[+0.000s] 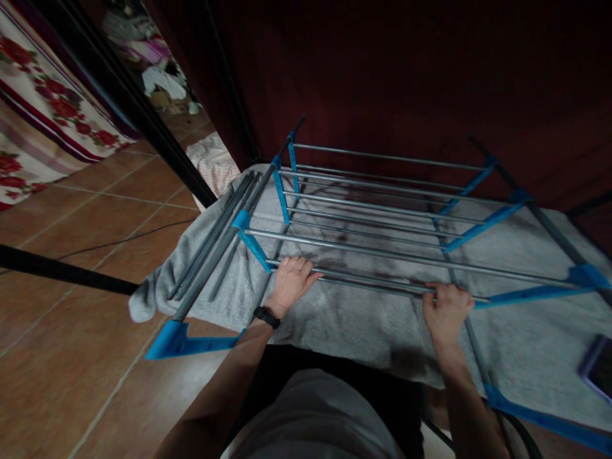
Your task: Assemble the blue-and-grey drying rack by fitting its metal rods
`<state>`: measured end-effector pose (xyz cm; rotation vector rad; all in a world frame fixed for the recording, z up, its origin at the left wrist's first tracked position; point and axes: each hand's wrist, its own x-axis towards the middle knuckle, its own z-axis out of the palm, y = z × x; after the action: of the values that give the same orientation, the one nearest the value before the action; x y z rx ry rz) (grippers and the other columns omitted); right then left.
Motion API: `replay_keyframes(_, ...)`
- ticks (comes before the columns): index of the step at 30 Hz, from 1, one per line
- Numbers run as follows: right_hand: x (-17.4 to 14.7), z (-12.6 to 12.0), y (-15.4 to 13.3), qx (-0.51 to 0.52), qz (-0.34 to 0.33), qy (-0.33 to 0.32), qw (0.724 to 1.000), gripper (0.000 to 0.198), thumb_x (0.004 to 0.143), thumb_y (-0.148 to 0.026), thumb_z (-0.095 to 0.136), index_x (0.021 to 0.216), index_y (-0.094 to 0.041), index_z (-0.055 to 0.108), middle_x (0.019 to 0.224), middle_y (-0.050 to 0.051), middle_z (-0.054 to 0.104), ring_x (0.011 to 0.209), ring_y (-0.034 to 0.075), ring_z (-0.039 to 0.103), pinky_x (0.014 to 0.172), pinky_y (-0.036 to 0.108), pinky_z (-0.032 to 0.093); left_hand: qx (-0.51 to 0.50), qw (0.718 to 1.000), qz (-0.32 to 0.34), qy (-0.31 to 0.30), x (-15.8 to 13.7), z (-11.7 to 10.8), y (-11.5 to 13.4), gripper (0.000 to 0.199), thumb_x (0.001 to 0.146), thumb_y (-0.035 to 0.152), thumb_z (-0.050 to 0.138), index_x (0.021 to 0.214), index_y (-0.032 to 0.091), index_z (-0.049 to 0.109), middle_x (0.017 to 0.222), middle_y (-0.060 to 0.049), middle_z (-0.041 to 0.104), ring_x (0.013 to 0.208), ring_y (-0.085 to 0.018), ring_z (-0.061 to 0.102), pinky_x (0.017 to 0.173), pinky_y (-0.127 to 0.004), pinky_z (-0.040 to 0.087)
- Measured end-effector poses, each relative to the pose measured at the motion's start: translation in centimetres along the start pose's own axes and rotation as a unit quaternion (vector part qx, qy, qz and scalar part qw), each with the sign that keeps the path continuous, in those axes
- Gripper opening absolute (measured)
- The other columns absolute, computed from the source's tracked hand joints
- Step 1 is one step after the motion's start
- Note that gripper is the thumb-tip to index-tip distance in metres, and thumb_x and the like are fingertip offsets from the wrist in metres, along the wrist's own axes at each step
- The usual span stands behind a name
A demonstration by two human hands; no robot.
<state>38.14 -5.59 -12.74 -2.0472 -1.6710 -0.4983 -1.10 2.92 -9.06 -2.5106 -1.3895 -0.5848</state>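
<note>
Gripping near rods [363, 280] of the tubular rack [382, 254], left hand [292, 280] and right hand [448, 309] curl closed; likely light, stiff, best held there.

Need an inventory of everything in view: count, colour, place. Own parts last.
Rack: one, grey, centre
Brackets: at least eight, blue, on the rack
Blanket: one, grey, under the rack
Loose rods: several, grey, on the blanket, left
Phone-like device: one, dark, right edge
Floor tiles: many, orange-brown, left
Cable: one, dark, on the tiles
Poles: several, black, mostly left
Floral cloth: one, white and red, upper left
Backdrop: one, dark red, behind the rack
Striped cloth: one, pale, beyond the blanket
Clutter: uncounted, mixed colours, upper left
Wristband: one, black, left wrist
Left hand: one, bare, on the rack
Right hand: one, bare, on the rack
</note>
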Motion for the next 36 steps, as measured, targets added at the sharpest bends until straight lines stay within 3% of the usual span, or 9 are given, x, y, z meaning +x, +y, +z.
replay_keyframes(10, 0.1, -0.3, -0.3, 0.017, -0.009, 0.011, 1.0, 0.024, 0.088, -0.028, 0.045, 0.091, -0.018, 0.067, 0.081, 0.009, 0.056, 0.091, 0.029, 0.046, 0.093, 0.047, 0.032, -0.045, 0.997, 0.061, -0.009, 0.3, -0.7, 0.9, 0.03, 0.099, 0.043, 0.048, 0.107, 0.018, 0.062, 0.095, -0.006, 0.066, 0.09, -0.021, 0.059, 0.083, -0.037, 0.04)
replay_keyframes(24, 0.3, -1.1, 0.0, -0.024, -0.023, -0.031, 0.999, 0.026, 0.089, -0.03, 0.045, 0.095, -0.017, 0.066, 0.084, 0.01, 0.059, 0.09, 0.029, 0.047, 0.088, 0.046, 0.032, -0.012, 0.998, 0.06, -0.012, 1.1, -0.2, 1.4, 0.028, 0.098, 0.043, 0.05, 0.088, 0.02, 0.061, 0.084, -0.005, 0.065, 0.084, -0.022, 0.059, 0.077, -0.037, 0.038)
replay_keyframes(31, -0.2, -1.2, -1.6, 0.033, -0.121, -0.012, 0.992, 0.025, 0.096, -0.027, 0.042, 0.11, -0.018, 0.061, 0.1, 0.008, 0.067, 0.098, 0.025, 0.054, 0.103, 0.046, 0.031, 0.003, 0.998, 0.062, -0.014, 0.9, -0.1, 1.5, 0.026, 0.099, 0.04, 0.047, 0.093, 0.02, 0.061, 0.086, -0.006, 0.063, 0.085, -0.022, 0.057, 0.077, -0.038, 0.036)
replay_keyframes(36, 0.5, -1.5, -2.5, 0.018, -0.13, -0.058, 0.99, 0.025, 0.098, -0.036, 0.045, 0.107, -0.02, 0.063, 0.092, 0.007, 0.067, 0.092, 0.026, 0.055, 0.092, 0.043, 0.034, 0.014, 0.998, 0.064, -0.015, 0.8, 0.2, 1.3, 0.025, 0.099, 0.039, 0.047, 0.092, 0.02, 0.061, 0.084, -0.005, 0.062, 0.083, -0.022, 0.056, 0.076, -0.038, 0.035)
